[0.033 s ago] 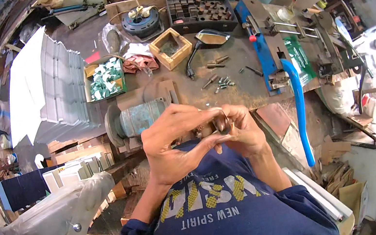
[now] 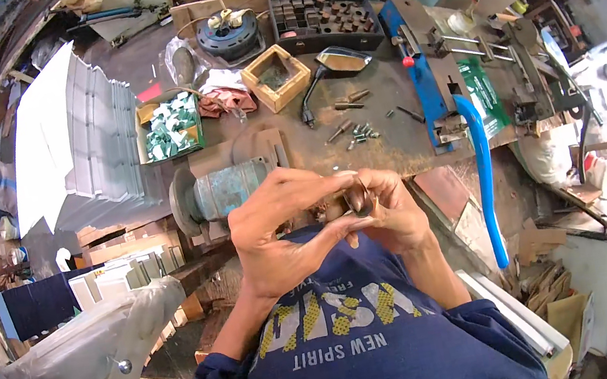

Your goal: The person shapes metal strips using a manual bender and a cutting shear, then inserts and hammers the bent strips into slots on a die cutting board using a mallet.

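Note:
Just in front of my chest, by the bench's near edge, my two hands meet around a small dark, shiny, rounded piece (image 2: 358,198). My left hand (image 2: 282,228) pinches its edge between thumb and forefinger, the other fingers curled. From the other side, my right hand (image 2: 394,211) grips it with bent fingers. Much of the piece is covered by fingers, so its kind cannot be made out. Beyond my left hand stands a worn blue-green bench grinder (image 2: 228,189) with a wheel at its left end.
A tall stack of white sheets (image 2: 65,140), a box of green-white pieces (image 2: 171,127), a wooden box (image 2: 276,79), a mirror (image 2: 344,60) and a black case of metal blocks (image 2: 323,12) occupy the bench. Rightward stands a blue press (image 2: 420,76) with a blue handle (image 2: 486,184).

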Demonstrator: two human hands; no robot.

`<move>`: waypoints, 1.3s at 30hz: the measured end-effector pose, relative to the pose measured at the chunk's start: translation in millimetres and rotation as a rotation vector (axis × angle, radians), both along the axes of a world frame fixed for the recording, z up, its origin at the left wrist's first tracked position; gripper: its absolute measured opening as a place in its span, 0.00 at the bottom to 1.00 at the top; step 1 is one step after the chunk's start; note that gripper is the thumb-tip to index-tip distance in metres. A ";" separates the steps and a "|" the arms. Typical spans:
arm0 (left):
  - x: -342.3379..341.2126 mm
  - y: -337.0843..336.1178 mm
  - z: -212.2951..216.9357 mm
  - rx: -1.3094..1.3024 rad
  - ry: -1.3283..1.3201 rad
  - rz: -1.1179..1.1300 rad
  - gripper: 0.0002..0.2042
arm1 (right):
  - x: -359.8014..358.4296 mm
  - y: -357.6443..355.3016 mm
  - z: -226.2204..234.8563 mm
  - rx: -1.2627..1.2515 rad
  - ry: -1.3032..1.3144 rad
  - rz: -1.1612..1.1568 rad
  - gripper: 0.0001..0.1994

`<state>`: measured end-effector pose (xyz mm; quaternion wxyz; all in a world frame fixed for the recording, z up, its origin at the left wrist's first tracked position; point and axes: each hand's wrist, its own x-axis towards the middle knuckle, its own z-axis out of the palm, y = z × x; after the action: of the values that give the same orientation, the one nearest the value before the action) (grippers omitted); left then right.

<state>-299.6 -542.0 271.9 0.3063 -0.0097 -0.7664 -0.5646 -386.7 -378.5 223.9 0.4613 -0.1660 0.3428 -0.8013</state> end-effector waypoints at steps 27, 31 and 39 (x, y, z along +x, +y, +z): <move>36.7 -10.7 -21.7 0.747 -0.381 -0.067 0.19 | 41.0 -10.9 31.1 0.473 0.868 -0.312 0.09; 42.8 -2.6 -38.8 0.885 -0.387 -0.055 0.19 | 52.8 -13.3 19.4 0.493 0.599 -0.365 0.09; 95.6 -33.4 -149.9 1.018 -1.009 0.121 0.46 | 41.8 -2.0 -44.2 0.765 0.792 -0.484 0.09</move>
<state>-204.0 -575.4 122.1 -0.0876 0.4390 -0.4556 -0.7694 -344.8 -380.5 179.7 0.1300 -0.1913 0.7807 -0.5805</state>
